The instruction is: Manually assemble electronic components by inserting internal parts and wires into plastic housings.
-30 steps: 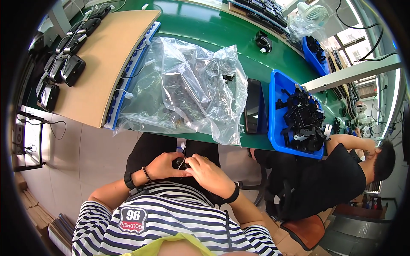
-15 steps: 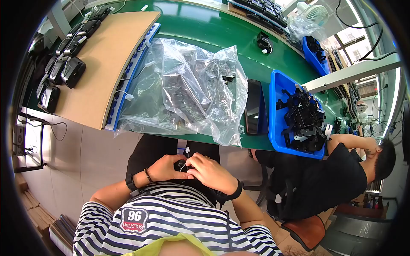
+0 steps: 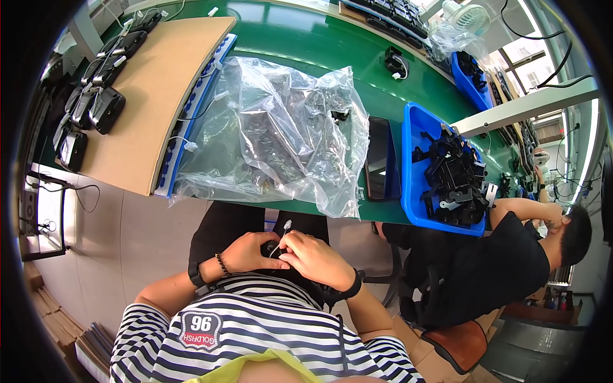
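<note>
Close to my body, over my lap, both hands meet around a small black part (image 3: 271, 249). My left hand (image 3: 249, 252) is closed on it, its fingers and thumb curving about its left side. From the right, my right hand (image 3: 316, 258) has its thumb and fingertips pinched at a thin white cable that runs across the part. The cable's white connector (image 3: 287, 225) sticks up beyond my right fingers. Much of the black part is hidden by my fingers, so its exact kind cannot be made out.
Clear plastic bags (image 3: 274, 140) lie on the green table (image 3: 281, 32). Right of them are a dark phone-like slab (image 3: 382, 159) and a blue bin (image 3: 408, 191) of black parts. A cardboard sheet (image 3: 159, 83) with black units stands left. A co-worker (image 3: 491, 268) sits at right.
The white connector has tipped slightly to the right above my right fingers. My hands keep nearly the same place and grip.
</note>
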Tool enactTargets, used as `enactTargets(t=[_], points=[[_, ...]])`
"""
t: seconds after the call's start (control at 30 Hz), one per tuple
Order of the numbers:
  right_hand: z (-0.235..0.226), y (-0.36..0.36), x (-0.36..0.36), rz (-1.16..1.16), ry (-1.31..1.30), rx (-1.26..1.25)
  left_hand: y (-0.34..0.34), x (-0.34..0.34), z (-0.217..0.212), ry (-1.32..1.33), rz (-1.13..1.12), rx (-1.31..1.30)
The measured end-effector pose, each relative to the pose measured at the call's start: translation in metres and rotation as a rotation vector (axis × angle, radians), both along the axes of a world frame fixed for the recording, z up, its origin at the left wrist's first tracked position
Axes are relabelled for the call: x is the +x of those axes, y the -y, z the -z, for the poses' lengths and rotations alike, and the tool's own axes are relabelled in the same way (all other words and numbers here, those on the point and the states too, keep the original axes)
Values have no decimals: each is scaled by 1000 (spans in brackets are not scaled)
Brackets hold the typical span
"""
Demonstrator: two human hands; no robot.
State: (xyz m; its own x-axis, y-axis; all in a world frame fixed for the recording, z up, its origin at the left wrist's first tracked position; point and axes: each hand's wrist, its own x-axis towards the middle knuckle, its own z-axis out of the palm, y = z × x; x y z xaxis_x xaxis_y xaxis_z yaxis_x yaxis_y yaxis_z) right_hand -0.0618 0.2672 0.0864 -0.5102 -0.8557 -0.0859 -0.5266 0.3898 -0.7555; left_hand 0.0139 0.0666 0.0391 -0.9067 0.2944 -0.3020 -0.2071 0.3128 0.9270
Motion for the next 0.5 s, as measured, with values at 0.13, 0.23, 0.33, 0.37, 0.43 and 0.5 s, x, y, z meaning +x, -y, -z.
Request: enactTargets(t=[0.13, 0.23, 0.33, 0.37, 0.43, 0.5], points=[[1, 5, 4, 11, 12, 151, -3, 3, 10, -80, -23, -3], [-3, 2, 2, -9, -28, 126, 1, 1, 7, -37, -32, -36], [-6, -1, 0, -49, -29, 5, 3, 2, 1, 9, -30, -27], [-5, -2, 1, -50, -36, 10, 1, 3, 0, 31, -21, 2], [-4, -2, 3, -53, -50, 20, -1, 3, 0, 54, -10, 33], [2, 0, 5, -51, -40, 42, 0, 3, 7, -65, -29, -22]])
